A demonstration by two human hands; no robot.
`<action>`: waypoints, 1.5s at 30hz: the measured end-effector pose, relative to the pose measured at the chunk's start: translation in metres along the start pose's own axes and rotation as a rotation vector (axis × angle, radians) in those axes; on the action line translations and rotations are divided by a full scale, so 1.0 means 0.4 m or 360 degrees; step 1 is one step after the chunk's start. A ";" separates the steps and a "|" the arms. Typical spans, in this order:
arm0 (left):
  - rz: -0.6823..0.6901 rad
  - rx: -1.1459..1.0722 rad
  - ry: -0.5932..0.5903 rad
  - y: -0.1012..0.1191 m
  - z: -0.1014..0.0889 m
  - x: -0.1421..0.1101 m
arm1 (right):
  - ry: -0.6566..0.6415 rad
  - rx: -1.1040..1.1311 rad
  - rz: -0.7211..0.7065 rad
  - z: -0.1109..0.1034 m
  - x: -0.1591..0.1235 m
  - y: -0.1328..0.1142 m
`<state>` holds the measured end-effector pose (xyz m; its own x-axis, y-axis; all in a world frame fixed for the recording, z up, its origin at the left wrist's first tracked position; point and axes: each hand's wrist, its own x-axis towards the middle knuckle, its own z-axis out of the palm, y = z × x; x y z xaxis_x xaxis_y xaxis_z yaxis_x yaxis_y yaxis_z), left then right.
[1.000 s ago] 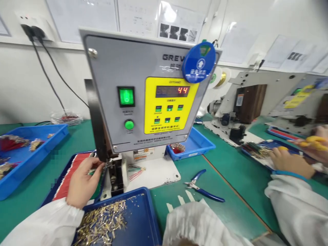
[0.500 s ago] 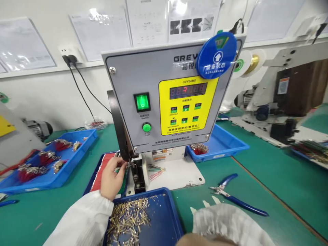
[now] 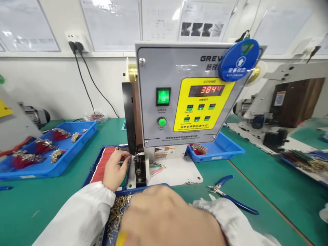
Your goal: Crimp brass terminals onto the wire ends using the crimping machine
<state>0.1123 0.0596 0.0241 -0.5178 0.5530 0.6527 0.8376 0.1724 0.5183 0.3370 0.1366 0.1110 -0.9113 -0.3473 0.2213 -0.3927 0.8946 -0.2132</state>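
Observation:
My left hand (image 3: 115, 169) rests at the left side of a grey crimping machine (image 3: 179, 102). Its fingers are pinched together right beside the die (image 3: 139, 167), and what they hold is too thin to make out. Under this hand lies a dark tray of red wires (image 3: 101, 165). My right hand (image 3: 169, 218) is close to the camera, back upward, over a blue tray of small gold terminals (image 3: 116, 213). Its fingers are hidden. The machine's yellow panel (image 3: 202, 106) reads 3844 and its green switch (image 3: 163, 96) is lit.
Thin green and red wires (image 3: 156, 167) stick out on the die's right. Blue-handled pliers (image 3: 230, 194) lie on the green mat. A blue tray of red wire bundles (image 3: 51, 150) sits at the left, another blue tray (image 3: 217, 150) behind the machine's base, a second machine (image 3: 282, 102) at the right.
My right hand has come up into view and covers most of the terminal tray. The left hand stays pinched at the die. The view has swung left, away from the co-worker.

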 end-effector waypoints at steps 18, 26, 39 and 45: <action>-0.0018 -0.0130 0.0031 -0.001 0.009 -0.010 | -0.0215 0.0080 0.0283 0.141 0.013 0.078; -0.0038 -0.0113 -0.0013 0.001 0.006 -0.010 | -0.0219 -0.0036 0.0476 0.136 -0.004 0.101; -0.0024 -0.0101 -0.0028 0.004 0.006 -0.009 | -0.0273 0.0070 0.0471 0.133 -0.009 0.121; 0.0076 0.0298 -0.0261 -0.012 -0.017 0.008 | -0.0248 0.0130 0.0505 0.120 -0.008 0.127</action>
<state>0.1055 0.0549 0.0273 -0.4544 0.6865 0.5677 0.8861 0.2825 0.3676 0.3139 0.1695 0.0538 -0.9949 -0.1001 -0.0144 -0.0901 0.9415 -0.3248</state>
